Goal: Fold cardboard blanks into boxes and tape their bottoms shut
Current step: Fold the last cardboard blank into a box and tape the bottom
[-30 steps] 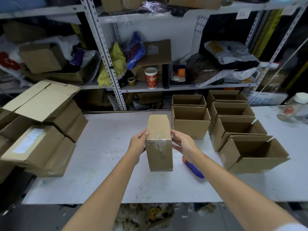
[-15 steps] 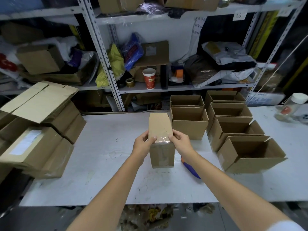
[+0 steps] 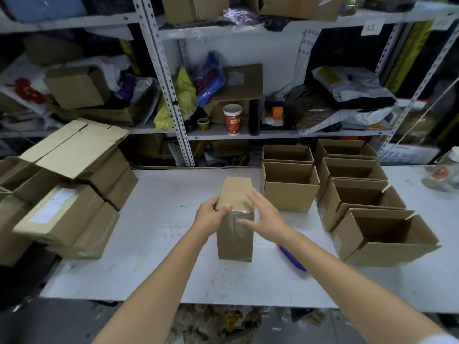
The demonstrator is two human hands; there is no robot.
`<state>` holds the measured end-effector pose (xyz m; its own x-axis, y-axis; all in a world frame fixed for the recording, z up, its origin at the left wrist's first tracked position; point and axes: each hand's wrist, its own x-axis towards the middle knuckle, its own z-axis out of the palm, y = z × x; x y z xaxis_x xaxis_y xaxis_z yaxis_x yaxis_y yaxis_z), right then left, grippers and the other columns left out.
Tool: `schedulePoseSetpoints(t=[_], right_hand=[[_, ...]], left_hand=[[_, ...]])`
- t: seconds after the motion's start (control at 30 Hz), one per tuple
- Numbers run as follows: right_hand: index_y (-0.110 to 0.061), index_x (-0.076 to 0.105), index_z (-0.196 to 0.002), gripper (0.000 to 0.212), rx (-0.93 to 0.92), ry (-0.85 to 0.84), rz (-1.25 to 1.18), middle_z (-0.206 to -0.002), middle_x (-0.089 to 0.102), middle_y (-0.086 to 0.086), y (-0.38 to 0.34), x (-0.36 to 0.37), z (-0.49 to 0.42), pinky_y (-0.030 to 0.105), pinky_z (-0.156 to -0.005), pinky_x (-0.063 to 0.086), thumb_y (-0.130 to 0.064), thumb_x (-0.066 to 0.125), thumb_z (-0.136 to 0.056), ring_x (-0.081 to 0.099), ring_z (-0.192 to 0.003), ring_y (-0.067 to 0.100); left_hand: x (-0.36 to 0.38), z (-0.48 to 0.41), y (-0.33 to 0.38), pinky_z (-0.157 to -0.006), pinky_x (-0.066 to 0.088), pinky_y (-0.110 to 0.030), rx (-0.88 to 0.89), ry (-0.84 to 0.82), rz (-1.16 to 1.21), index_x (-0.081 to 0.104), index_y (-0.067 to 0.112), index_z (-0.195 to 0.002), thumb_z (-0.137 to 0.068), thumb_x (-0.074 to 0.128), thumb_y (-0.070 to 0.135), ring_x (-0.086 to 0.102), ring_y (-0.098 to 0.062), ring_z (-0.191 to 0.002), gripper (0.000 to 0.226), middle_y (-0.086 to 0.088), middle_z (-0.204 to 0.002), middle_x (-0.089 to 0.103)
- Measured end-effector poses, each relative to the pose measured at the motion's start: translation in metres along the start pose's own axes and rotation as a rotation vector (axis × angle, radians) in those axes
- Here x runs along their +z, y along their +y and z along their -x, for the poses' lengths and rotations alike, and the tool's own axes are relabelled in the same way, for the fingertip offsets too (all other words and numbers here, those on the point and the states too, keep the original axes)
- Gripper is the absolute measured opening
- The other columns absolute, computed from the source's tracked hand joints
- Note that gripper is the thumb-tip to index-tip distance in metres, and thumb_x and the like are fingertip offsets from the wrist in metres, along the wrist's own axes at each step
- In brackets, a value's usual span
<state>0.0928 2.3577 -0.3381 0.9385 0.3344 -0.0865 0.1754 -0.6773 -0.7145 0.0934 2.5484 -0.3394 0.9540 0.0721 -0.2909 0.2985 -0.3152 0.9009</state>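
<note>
White tabletop (image 3: 154, 244) runs below cluttered metal shelving, and near its middle stands the cardboard box (image 3: 234, 244), turned bottom-up, with clear tape (image 3: 234, 223) lapping from the closed flaps down the near face. The left hand (image 3: 211, 217) grips the box's upper left edge, thumb and fingers curled round it. The right hand (image 3: 267, 219) lies across the upper right corner, fingers straight and slightly spread, and we read this as pressing the tape end down. The box stands tall and narrow, so a hard sideways stroke from the right could tip or skid it if the left grip slackens. Tape rubbed down over a wrinkle would hold poorly, and the bottom could spring open. Just right of the box, under the right forearm, lies a blue-handled tool (image 3: 291, 259); we cannot tell whether a blade is bare, and a careless pull-back could catch it. Open finished boxes (image 3: 289, 194) stand near on the right and could be knocked.
</note>
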Motion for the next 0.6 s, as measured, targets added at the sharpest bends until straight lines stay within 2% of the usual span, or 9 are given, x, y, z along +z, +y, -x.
schedulePoseSetpoints(t=[0.07, 0.1, 0.17, 0.23, 0.27, 0.37, 0.47, 0.53, 0.6], right_hand=[[-0.024, 0.023, -0.157, 0.084, -0.141, -0.039, 0.307, -0.166, 0.015, -0.004, -0.001, 0.008, -0.006, 0.039, -0.124, 0.017, -0.051, 0.066, -0.09, 0.012, -0.153, 0.018], [-0.024, 0.023, -0.158, 0.081, -0.181, -0.045, 0.378, -0.166, 0.016, -0.003, 0.002, 0.012, -0.009, 0.039, -0.124, 0.016, -0.05, 0.064, -0.092, 0.012, -0.153, 0.019], [-0.023, 0.024, -0.158, 0.077, -0.202, -0.015, 0.372, -0.165, 0.02, -0.003, 0.007, 0.018, -0.012, 0.036, -0.124, 0.015, -0.045, 0.062, -0.095, 0.016, -0.152, 0.018], [-0.022, 0.029, -0.156, 0.074, -0.177, 0.038, 0.23, -0.163, 0.026, -0.004, 0.013, 0.021, -0.011, 0.032, -0.123, 0.018, -0.041, 0.065, -0.094, 0.022, -0.15, 0.015], [-0.023, 0.034, -0.155, 0.072, -0.13, 0.066, 0.114, -0.16, 0.033, -0.005, 0.016, 0.021, -0.009, 0.031, -0.121, 0.023, -0.04, 0.066, -0.093, 0.028, -0.148, 0.014], [-0.028, 0.044, -0.149, 0.06, 0.048, 0.149, -0.269, -0.138, 0.056, -0.009, 0.018, 0.015, -0.008, 0.029, -0.105, 0.045, -0.036, 0.066, -0.094, 0.051, -0.128, 0.011], [-0.028, 0.047, -0.148, 0.057, 0.121, 0.227, -0.416, -0.131, 0.061, -0.013, 0.019, 0.006, -0.012, 0.024, -0.098, 0.048, -0.035, 0.065, -0.095, 0.056, -0.121, 0.008], [-0.029, 0.049, -0.145, 0.053, 0.142, 0.28, -0.476, -0.129, 0.062, -0.015, 0.019, 0.001, -0.014, 0.025, -0.098, 0.048, -0.035, 0.065, -0.095, 0.056, -0.119, 0.006], [-0.03, 0.056, -0.136, 0.041, 0.143, 0.311, -0.537, -0.12, 0.065, -0.018, 0.015, 0.002, -0.015, 0.022, -0.092, 0.051, -0.032, 0.064, -0.096, 0.06, -0.113, 0.006]], left_hand=[[0.001, 0.001, 0.004, -0.099, 0.052, -0.039, 0.018, -0.056, -0.09, 0.058, 0.02, -0.135, -0.087, 0.07, 0.043, 0.063, -0.017, -0.112, 0.055, 0.004, -0.125, 0.067], [0.002, 0.001, 0.006, -0.104, 0.049, -0.04, 0.02, -0.085, -0.124, 0.053, 0.021, -0.142, -0.083, 0.07, 0.05, 0.059, -0.017, -0.119, 0.068, 0.004, -0.135, 0.062], [0.001, 0.004, 0.009, -0.11, 0.043, -0.037, 0.016, -0.107, -0.101, 0.034, 0.019, -0.154, -0.085, 0.072, 0.047, 0.051, -0.017, -0.131, 0.084, 0.004, -0.146, 0.051], [-0.003, 0.006, 0.012, -0.107, 0.04, -0.03, 0.021, -0.125, -0.011, 0.021, 0.02, -0.159, -0.089, 0.071, 0.043, 0.049, -0.017, -0.134, 0.089, 0.0, -0.148, 0.05], [-0.006, 0.008, 0.013, -0.103, 0.04, -0.028, 0.025, -0.131, 0.013, 0.02, 0.023, -0.159, -0.09, 0.068, 0.045, 0.049, -0.017, -0.134, 0.087, 0.0, -0.148, 0.051], [-0.015, 0.011, 0.01, -0.099, 0.04, -0.027, 0.011, -0.083, 0.0, 0.031, 0.025, -0.156, -0.094, 0.064, 0.045, 0.047, -0.019, -0.136, 0.073, -0.002, -0.152, 0.047], [-0.032, 0.013, -0.009, -0.112, 0.037, -0.036, -0.058, 0.073, -0.013, 0.035, 0.019, -0.154, -0.094, 0.065, 0.042, 0.038, -0.021, -0.143, 0.071, -0.006, -0.157, 0.038], [-0.044, 0.016, -0.024, -0.114, 0.037, -0.042, -0.144, 0.077, 0.001, 0.032, 0.017, -0.155, -0.091, 0.065, 0.051, 0.039, -0.023, -0.142, 0.081, -0.007, -0.156, 0.038], [-0.046, 0.019, -0.031, -0.11, 0.042, -0.042, -0.193, 0.011, 0.033, 0.041, 0.016, -0.15, -0.088, 0.066, 0.056, 0.05, -0.021, -0.13, 0.079, -0.002, -0.145, 0.05]])
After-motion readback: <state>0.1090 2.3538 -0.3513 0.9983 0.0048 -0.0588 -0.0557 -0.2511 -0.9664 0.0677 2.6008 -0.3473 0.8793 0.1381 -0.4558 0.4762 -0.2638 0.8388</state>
